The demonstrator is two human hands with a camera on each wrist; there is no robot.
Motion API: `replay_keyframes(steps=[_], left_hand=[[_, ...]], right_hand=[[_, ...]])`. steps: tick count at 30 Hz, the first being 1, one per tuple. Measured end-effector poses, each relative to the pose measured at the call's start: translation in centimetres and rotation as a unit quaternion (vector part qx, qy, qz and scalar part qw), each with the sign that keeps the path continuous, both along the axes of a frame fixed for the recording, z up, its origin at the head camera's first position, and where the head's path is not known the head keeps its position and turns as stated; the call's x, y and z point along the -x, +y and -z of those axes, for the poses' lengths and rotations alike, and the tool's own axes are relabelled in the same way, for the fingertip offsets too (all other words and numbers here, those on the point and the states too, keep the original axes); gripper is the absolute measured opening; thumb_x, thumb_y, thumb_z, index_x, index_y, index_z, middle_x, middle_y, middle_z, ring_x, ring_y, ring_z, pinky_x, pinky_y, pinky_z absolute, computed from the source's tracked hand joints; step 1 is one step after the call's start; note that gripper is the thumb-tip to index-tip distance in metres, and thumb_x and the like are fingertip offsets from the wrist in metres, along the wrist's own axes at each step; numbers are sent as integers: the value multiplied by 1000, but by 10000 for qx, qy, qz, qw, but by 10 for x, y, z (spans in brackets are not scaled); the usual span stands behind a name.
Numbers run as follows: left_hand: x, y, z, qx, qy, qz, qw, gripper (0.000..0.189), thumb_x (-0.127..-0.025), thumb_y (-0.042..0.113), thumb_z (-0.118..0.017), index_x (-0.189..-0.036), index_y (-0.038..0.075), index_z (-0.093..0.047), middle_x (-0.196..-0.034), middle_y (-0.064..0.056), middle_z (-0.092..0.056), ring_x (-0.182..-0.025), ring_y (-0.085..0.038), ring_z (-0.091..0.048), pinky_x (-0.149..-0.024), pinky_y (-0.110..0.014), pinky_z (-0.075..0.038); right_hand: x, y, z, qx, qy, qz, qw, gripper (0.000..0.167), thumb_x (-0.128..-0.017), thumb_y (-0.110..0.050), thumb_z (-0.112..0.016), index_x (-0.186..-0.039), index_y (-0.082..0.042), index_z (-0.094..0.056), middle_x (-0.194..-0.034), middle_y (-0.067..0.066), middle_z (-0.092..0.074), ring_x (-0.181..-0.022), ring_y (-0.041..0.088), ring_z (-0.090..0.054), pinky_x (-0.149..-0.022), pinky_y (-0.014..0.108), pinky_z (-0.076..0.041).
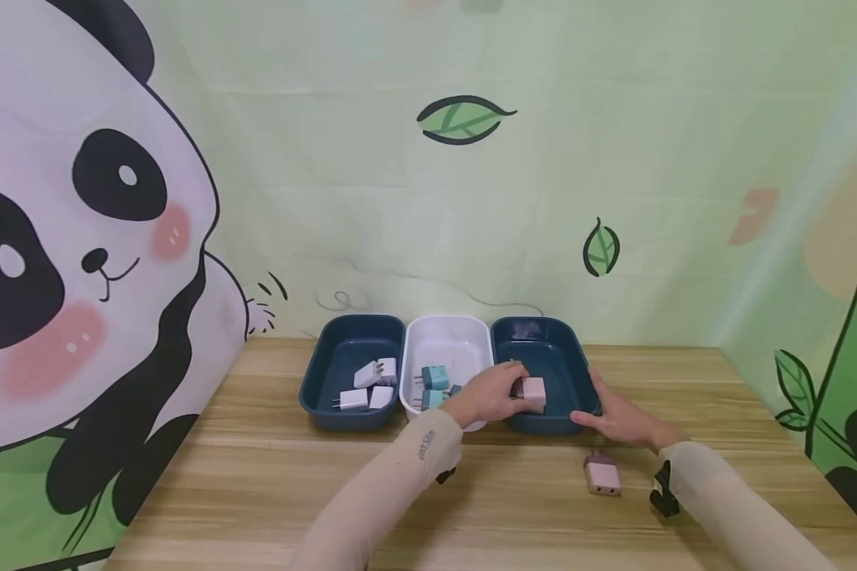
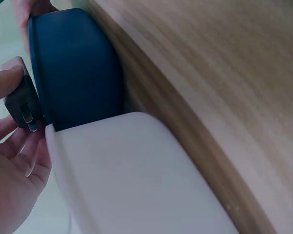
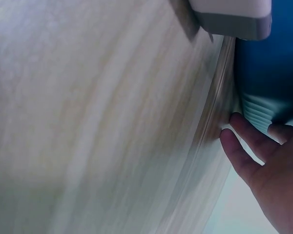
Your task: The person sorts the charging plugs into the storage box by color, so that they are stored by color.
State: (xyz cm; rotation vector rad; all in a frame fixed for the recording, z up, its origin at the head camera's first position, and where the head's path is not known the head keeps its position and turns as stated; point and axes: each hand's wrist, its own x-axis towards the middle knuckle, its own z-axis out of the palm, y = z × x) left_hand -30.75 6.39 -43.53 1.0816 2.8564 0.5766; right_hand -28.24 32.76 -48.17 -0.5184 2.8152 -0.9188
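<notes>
My left hand (image 1: 487, 394) pinches a pink plug charger (image 1: 534, 394) between thumb and fingers, over the front of the right dark blue tray (image 1: 539, 426). In the left wrist view that charger (image 2: 22, 92) has a darker prong end, beside the tray's rim. My right hand (image 1: 623, 416) touches the same tray at its right front corner, thumb at the front and fingers along the side. In the right wrist view the fingers (image 3: 244, 158) are spread and fairly straight. Another pink charger (image 1: 603, 476) lies on the table in front of that tray.
A white tray (image 1: 447, 323) in the middle holds several teal chargers (image 1: 435, 377). The left dark blue tray (image 1: 316, 388) holds several white chargers (image 1: 353, 399). All three stand side by side on the wooden table (image 1: 257, 492), before a printed panda backdrop (image 1: 371, 198).
</notes>
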Motion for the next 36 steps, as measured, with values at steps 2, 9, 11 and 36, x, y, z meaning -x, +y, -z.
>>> replay_keyframes(steps=[2,9,11,36], left_hand=[[0,2,2,68,-2,-47,10000,42,-89,36,-65,-123,14,-56,-119,1,-57,-103,-11,-53,-89,-22,-44],[3,10,11,78,155,-74,9998,44,-88,38,-65,-125,16,-57,-118,3,-56,-98,-11,-52,-88,-24,-44],[5,12,12,105,249,-68,9996,44,-88,40,-66,-124,16,-58,-115,3,-57,-95,-10,-52,-87,-25,-44],[17,33,22,596,445,-290,9968,42,-85,44,-68,-119,20,-63,-108,4,-62,-94,-11,-51,-86,-33,-41]], right_hand=[[-1,0,-1,-5,-49,53,10000,96,-93,-39,-58,-148,0,10,-153,29,-1,-134,51,-18,-102,66,-18],[-1,1,-2,-26,-117,124,9999,97,-92,-41,-58,-149,-3,10,-153,29,-3,-133,52,-21,-100,67,-21],[-2,1,-3,-38,-124,142,9998,97,-92,-42,-59,-149,-3,9,-153,29,-4,-133,51,-21,-100,67,-22],[-3,6,-13,-114,-645,290,9974,97,-91,-46,-59,-151,-5,5,-152,30,-8,-131,51,-25,-100,64,-26]])
